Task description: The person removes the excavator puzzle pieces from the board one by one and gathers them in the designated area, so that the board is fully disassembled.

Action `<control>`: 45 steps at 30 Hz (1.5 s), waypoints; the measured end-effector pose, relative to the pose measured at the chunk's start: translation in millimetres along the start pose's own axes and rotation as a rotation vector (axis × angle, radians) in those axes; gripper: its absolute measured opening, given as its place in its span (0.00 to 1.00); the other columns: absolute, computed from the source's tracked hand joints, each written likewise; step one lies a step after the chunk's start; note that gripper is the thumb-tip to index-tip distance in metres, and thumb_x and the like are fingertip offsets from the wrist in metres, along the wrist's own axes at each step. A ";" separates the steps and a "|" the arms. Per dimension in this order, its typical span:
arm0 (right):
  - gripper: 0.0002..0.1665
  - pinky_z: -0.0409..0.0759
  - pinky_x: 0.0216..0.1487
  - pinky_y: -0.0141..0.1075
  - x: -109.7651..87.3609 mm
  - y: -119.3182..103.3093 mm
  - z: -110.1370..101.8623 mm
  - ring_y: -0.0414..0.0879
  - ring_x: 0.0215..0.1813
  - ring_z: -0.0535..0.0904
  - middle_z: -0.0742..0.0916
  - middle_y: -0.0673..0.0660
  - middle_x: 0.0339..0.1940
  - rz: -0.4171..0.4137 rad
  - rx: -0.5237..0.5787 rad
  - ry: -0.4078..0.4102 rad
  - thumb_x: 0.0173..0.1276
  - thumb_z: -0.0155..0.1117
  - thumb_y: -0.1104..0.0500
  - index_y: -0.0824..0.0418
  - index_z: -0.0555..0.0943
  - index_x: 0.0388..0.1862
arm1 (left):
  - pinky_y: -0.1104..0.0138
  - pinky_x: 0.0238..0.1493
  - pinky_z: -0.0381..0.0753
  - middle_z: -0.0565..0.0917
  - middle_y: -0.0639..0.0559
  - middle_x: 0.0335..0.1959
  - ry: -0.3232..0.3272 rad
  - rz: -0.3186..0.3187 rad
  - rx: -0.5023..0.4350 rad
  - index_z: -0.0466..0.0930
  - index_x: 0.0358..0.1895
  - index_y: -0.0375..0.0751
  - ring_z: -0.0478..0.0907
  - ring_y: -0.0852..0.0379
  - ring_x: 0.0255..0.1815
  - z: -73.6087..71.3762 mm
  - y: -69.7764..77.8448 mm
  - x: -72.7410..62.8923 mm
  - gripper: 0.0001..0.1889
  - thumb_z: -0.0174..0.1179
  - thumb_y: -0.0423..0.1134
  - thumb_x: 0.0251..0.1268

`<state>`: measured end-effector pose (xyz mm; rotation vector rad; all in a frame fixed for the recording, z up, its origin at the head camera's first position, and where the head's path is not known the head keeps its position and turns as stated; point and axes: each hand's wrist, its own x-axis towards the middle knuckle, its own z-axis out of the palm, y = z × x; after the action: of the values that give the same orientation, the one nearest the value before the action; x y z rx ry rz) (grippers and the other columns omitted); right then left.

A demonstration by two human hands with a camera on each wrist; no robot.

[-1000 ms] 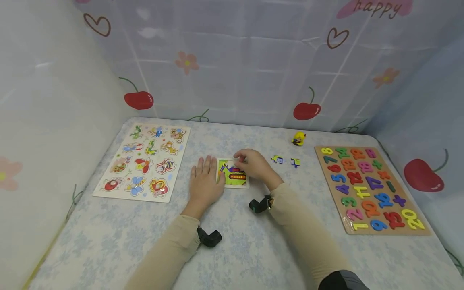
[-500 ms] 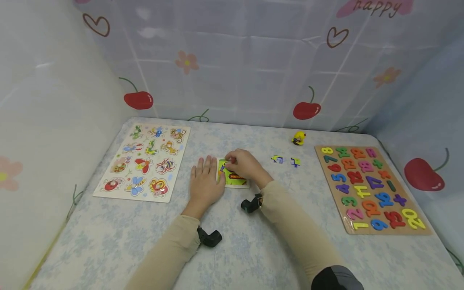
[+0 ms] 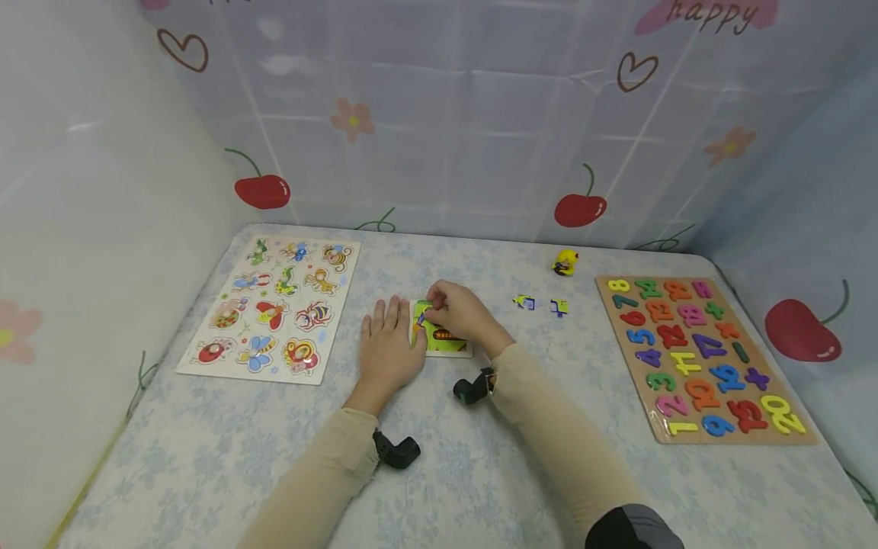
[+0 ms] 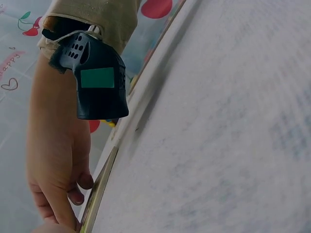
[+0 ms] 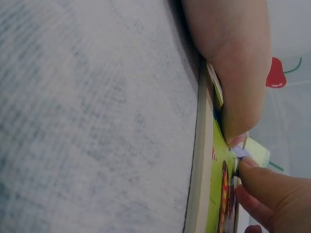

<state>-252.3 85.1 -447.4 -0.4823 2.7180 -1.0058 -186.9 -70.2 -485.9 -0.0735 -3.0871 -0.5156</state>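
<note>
On the table lies a small framed jigsaw puzzle (image 3: 447,345) with a green picture and a red-orange tracked vehicle. My left hand (image 3: 389,343) rests flat along its left edge, fingers straight, the thumb at the frame. Over the upper part of the picture, my right hand (image 3: 463,313) pinches a small jigsaw piece (image 5: 257,149) between thumb and fingertips. The right wrist view shows this piece, pale green and purple, tilted up from the puzzle between the right fingertips and the left thumb. The right hand hides the puzzle's upper right in the head view.
Two loose jigsaw pieces, a left one (image 3: 524,303) and a right one (image 3: 559,307), lie right of the puzzle. Behind them stands a yellow toy figure (image 3: 565,262). An insect picture board (image 3: 329,305) lies at left, a number board (image 3: 658,435) at right.
My right hand has moved left across the puzzle, from its upper right towards the upper middle, then nearly stopped. The left hand has stayed in place.
</note>
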 end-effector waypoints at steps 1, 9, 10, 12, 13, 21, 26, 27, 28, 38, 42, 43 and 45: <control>0.12 0.79 0.46 0.38 -0.5 0.1 -0.1 0.45 0.44 0.79 0.84 0.51 0.42 0.003 0.021 0.005 0.69 0.68 0.54 0.53 0.77 0.47 | 0.46 0.81 0.39 0.49 0.49 0.82 0.000 -0.001 0.001 0.47 0.81 0.46 0.39 0.46 0.84 0.0 0.0 0.1 0.37 0.34 0.60 0.76; 0.12 0.79 0.45 0.38 -2.4 3.0 -5.8 0.46 0.44 0.80 0.85 0.52 0.42 0.035 0.154 0.015 0.67 0.69 0.54 0.52 0.77 0.44 | 0.46 0.81 0.40 0.51 0.48 0.82 0.012 -0.003 0.000 0.49 0.81 0.46 0.40 0.45 0.84 -1.2 0.8 -0.6 0.36 0.35 0.60 0.76; 0.12 0.80 0.45 0.38 -3.0 4.2 -8.0 0.46 0.44 0.81 0.85 0.52 0.42 0.044 0.168 0.014 0.67 0.69 0.54 0.52 0.77 0.45 | 0.46 0.81 0.40 0.51 0.48 0.82 0.012 -0.004 -0.002 0.49 0.81 0.46 0.40 0.45 0.84 -1.4 1.1 -0.9 0.36 0.35 0.60 0.76; 0.12 0.79 0.45 0.39 -5.0 6.8 -14.1 0.46 0.44 0.81 0.85 0.53 0.42 0.063 0.189 0.018 0.67 0.69 0.54 0.52 0.77 0.46 | 0.47 0.81 0.40 0.50 0.48 0.82 0.012 -0.008 -0.008 0.48 0.81 0.45 0.39 0.45 0.84 -1.7 1.7 -1.3 0.36 0.35 0.60 0.76; 0.13 0.79 0.45 0.39 -6.1 8.8 -17.6 0.47 0.44 0.81 0.85 0.53 0.42 0.071 0.191 0.024 0.67 0.69 0.53 0.52 0.77 0.46 | 0.47 0.81 0.39 0.50 0.49 0.82 0.013 -0.010 -0.012 0.48 0.81 0.45 0.39 0.45 0.84 -1.9 2.0 -1.5 0.36 0.35 0.59 0.76; 0.14 0.74 0.40 0.38 -19.5 36.4 -52.7 0.50 0.42 0.78 0.85 0.55 0.43 0.149 0.130 0.073 0.68 0.68 0.54 0.54 0.77 0.49 | 0.48 0.81 0.37 0.49 0.49 0.82 0.019 -0.016 -0.036 0.48 0.81 0.45 0.38 0.46 0.84 -1.2 2.8 -2.0 0.36 0.36 0.58 0.76; 0.14 0.75 0.41 0.39 -24.3 55.9 -71.4 0.51 0.43 0.78 0.85 0.57 0.44 0.209 0.061 0.085 0.69 0.67 0.54 0.54 0.77 0.50 | 0.48 0.81 0.37 0.49 0.49 0.82 0.020 -0.014 -0.039 0.47 0.81 0.45 0.38 0.46 0.84 -0.8 2.9 -2.3 0.36 0.35 0.58 0.76; 0.14 0.75 0.41 0.39 -24.8 59.0 -74.1 0.51 0.43 0.78 0.85 0.57 0.45 0.220 0.048 0.087 0.69 0.67 0.54 0.54 0.77 0.50 | 0.48 0.81 0.37 0.48 0.49 0.83 0.020 -0.013 -0.037 0.47 0.81 0.45 0.38 0.46 0.84 -0.6 2.8 -2.3 0.36 0.35 0.59 0.76; 0.15 0.75 0.42 0.39 -25.0 61.6 -76.6 0.51 0.44 0.79 0.85 0.57 0.45 0.230 0.037 0.089 0.69 0.67 0.54 0.55 0.77 0.51 | 0.47 0.81 0.37 0.48 0.49 0.83 0.020 -0.012 -0.037 0.47 0.81 0.45 0.38 0.46 0.84 -0.4 2.6 -2.4 0.36 0.35 0.59 0.76; 0.14 0.75 0.46 0.42 -24.8 71.2 -81.6 0.52 0.45 0.78 0.85 0.57 0.44 0.274 -0.047 0.094 0.69 0.67 0.55 0.56 0.77 0.51 | 0.47 0.81 0.38 0.49 0.48 0.83 0.022 -0.004 -0.029 0.46 0.81 0.45 0.38 0.45 0.84 1.1 0.9 -2.8 0.36 0.34 0.59 0.76; 0.14 0.76 0.45 0.41 -24.4 70.0 -79.9 0.51 0.44 0.79 0.85 0.56 0.43 0.288 -0.106 0.105 0.69 0.67 0.54 0.55 0.77 0.51 | 0.47 0.81 0.39 0.49 0.48 0.82 0.023 -0.003 -0.022 0.46 0.81 0.46 0.39 0.45 0.84 0.7 0.6 -2.8 0.36 0.34 0.59 0.76; 0.14 0.76 0.45 0.41 -24.5 69.0 -79.6 0.51 0.43 0.79 0.85 0.56 0.43 0.294 -0.125 0.108 0.69 0.67 0.54 0.55 0.78 0.51 | 0.47 0.81 0.38 0.49 0.48 0.83 0.022 -0.003 -0.022 0.46 0.81 0.46 0.38 0.45 0.84 0.6 0.7 -2.8 0.36 0.34 0.59 0.76; 0.15 0.76 0.45 0.41 -25.3 66.5 -79.4 0.50 0.43 0.79 0.85 0.56 0.42 0.300 -0.159 0.110 0.69 0.66 0.54 0.56 0.78 0.51 | 0.48 0.81 0.38 0.49 0.48 0.83 0.018 -0.004 -0.022 0.46 0.81 0.46 0.38 0.45 0.84 0.1 0.9 -3.0 0.36 0.34 0.60 0.76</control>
<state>-268.0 189.1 -430.1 -0.0385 2.8667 -0.7628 -183.9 -69.4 -485.8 -0.0631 -3.0651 -0.5477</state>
